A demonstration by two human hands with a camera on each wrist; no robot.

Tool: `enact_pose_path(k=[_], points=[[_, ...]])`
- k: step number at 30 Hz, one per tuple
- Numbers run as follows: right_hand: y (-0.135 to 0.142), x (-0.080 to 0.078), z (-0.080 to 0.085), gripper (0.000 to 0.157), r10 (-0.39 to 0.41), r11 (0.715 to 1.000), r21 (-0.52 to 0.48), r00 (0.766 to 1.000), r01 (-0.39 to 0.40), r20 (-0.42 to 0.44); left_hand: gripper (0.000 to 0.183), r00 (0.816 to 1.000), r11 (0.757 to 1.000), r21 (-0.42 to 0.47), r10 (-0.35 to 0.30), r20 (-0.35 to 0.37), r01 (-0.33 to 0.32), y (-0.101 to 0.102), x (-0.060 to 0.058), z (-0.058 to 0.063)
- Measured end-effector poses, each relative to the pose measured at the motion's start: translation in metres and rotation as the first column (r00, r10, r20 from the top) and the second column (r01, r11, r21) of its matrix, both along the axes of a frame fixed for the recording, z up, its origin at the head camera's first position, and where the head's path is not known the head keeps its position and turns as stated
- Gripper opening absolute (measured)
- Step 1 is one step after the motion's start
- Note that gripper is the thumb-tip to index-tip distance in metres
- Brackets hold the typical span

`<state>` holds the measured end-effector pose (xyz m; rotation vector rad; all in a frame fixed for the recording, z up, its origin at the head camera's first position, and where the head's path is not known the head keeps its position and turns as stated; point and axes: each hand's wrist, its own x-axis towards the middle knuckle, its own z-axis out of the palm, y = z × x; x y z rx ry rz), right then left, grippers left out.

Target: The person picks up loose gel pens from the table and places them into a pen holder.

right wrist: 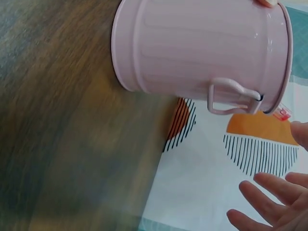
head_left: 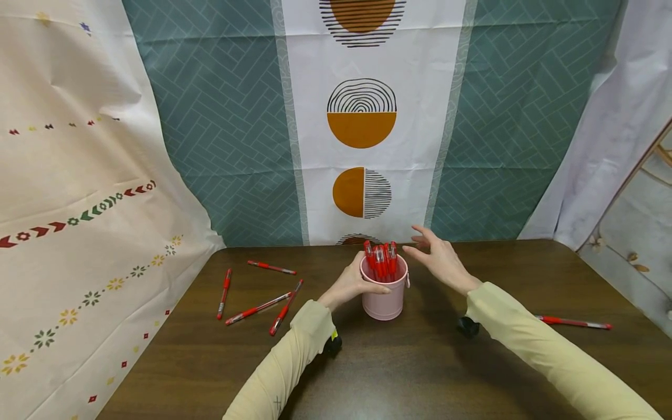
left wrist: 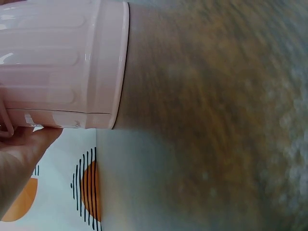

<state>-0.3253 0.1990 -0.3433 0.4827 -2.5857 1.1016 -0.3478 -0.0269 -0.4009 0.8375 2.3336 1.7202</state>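
Observation:
A pink metal bucket (head_left: 383, 303) stands upright on the table, holding a bunch of red pens (head_left: 380, 263). My left hand (head_left: 349, 284) grips it from the left near the rim, thumb across the front and fingers round the far side. To the right of the rim is my right hand (head_left: 440, 261), its fingers spread and nothing in them. The right wrist view shows the bucket's small side handle (right wrist: 234, 86) and the right fingers (right wrist: 269, 204) apart from it.
Several red pens lie on the dark wooden table (head_left: 388, 373) to the left, one pen (head_left: 258, 308) with its end at another pen (head_left: 286, 308). A single pen (head_left: 573, 322) lies at the far right, partly behind the right sleeve. A patterned curtain (head_left: 367, 192) hangs behind the table.

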Motion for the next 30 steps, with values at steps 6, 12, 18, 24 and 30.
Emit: enact_pose_path(k=[6,12,18,24,30], points=[[0.008,0.002,0.002,0.069,-0.013,1.0,0.019,1.0,0.012,0.018,0.083,1.0,1.0,-0.001,0.001,0.005,-0.001,0.0,0.0,0.0],[0.019,0.005,0.004,0.077,-0.007,0.999,0.037,0.999,0.006,0.037,0.084,1.0,1.0,-0.008,0.001,0.006,-0.001,0.0,0.001,0.001],[0.037,0.007,0.005,0.082,-0.016,0.995,0.097,0.996,0.008,0.083,0.083,1.0,1.0,-0.002,-0.002,-0.003,0.002,0.0,0.002,0.002],[0.06,0.011,0.007,0.088,-0.033,0.985,0.174,0.989,0.007,0.146,0.081,1.0,1.0,-0.009,0.004,-0.012,-0.004,-0.001,0.003,0.002],[0.084,0.019,0.009,0.092,-0.052,0.975,0.224,0.983,0.011,0.178,0.082,1.0,1.0,-0.004,0.004,-0.007,-0.004,-0.001,0.003,0.002]])
